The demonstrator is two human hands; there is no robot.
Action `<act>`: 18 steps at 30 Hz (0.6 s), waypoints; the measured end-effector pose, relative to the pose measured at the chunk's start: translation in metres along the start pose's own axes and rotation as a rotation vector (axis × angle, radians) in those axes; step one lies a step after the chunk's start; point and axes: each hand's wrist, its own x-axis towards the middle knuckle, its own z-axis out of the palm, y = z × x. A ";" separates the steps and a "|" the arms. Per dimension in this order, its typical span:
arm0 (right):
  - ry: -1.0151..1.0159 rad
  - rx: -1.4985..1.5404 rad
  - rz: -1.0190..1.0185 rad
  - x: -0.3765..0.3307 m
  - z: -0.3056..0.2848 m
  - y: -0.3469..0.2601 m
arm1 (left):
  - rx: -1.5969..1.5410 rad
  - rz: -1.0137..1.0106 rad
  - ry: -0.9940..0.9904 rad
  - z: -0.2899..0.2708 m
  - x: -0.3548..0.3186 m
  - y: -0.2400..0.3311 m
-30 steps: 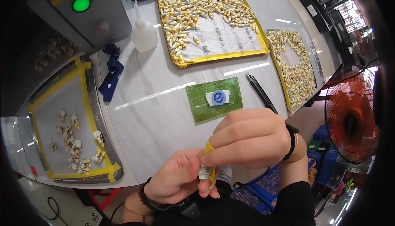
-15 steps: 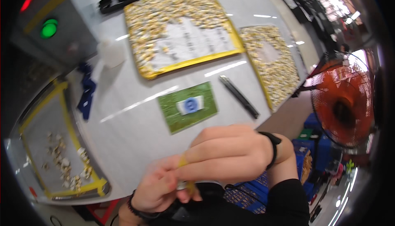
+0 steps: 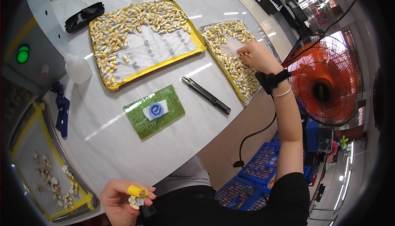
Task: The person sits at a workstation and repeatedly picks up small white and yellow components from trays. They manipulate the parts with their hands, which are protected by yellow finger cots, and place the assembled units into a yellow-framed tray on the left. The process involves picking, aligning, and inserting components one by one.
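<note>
Left hand [image 3: 117, 203] lower left, near bench [image 3: 119, 160] edge, fingers gripping white-yellow piece [image 3: 135, 202]; right hand [image 3: 261, 57] over upper-right tray [image 3: 228, 50], can't tell grip. Bare room below green plate [image 3: 140, 130].

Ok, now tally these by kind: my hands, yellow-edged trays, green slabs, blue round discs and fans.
Hands: 2 (left hand, right hand)
Yellow-edged trays: 3 (middle tray, right tray, lower-left tray)
Green slabs: 1
Blue round discs: 1
Fans: 1
Total: 8
</note>
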 end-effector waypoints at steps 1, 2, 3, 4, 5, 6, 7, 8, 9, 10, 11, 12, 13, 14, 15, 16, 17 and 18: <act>0.039 -0.022 -0.002 0.003 0.005 -0.003 | -0.008 -0.004 0.019 -0.001 -0.002 -0.001; 0.078 -0.045 -0.002 0.005 0.009 -0.009 | -0.017 -0.008 0.035 -0.002 -0.003 -0.001; 0.119 -0.069 0.001 0.006 0.011 -0.015 | -0.029 -0.015 0.041 -0.003 -0.004 0.000; 0.158 -0.061 -0.058 0.007 0.012 -0.011 | -0.044 -0.020 0.045 -0.002 -0.005 0.002; 0.190 -0.066 -0.073 0.004 0.008 -0.009 | -0.059 -0.025 0.048 -0.002 -0.007 0.003; 0.224 -0.070 -0.088 0.002 0.002 -0.010 | -0.093 -0.010 0.021 0.000 -0.008 0.005; 0.259 -0.064 -0.116 0.005 -0.002 -0.016 | -0.121 0.010 0.009 0.000 -0.009 0.006; 0.279 0.118 -0.102 0.003 -0.012 -0.028 | -0.149 0.032 -0.006 0.000 -0.011 0.007; 0.282 0.291 -0.023 -0.004 -0.018 -0.051 | -0.160 0.040 -0.005 -0.004 -0.007 -0.001; 0.277 0.472 0.032 -0.011 -0.019 -0.068 | -0.167 0.050 -0.004 -0.006 -0.006 -0.008; 0.270 0.653 -0.082 -0.016 -0.021 -0.094 | -0.174 0.058 -0.005 -0.010 -0.007 -0.011; 0.182 0.671 -0.161 -0.022 -0.031 -0.125 | -0.211 0.048 0.002 -0.011 -0.007 -0.011; 0.148 0.749 -0.301 -0.027 -0.029 -0.144 | -0.211 0.031 0.002 -0.011 -0.007 -0.009; 0.101 0.712 -0.422 -0.029 -0.031 -0.168 | -0.208 0.019 0.011 -0.011 -0.008 -0.008; 0.118 0.667 -0.556 -0.029 -0.029 -0.183 | -0.209 0.006 0.014 -0.011 -0.009 -0.007; 0.160 0.558 -0.629 -0.030 -0.027 -0.194 | -0.206 0.040 -0.013 -0.010 -0.007 -0.008; 0.189 0.481 -0.654 -0.029 -0.024 -0.203 | -0.206 0.061 -0.018 -0.011 -0.006 -0.008; 0.209 0.444 -0.678 -0.027 -0.020 -0.206 | -0.207 0.084 -0.026 -0.011 -0.005 -0.008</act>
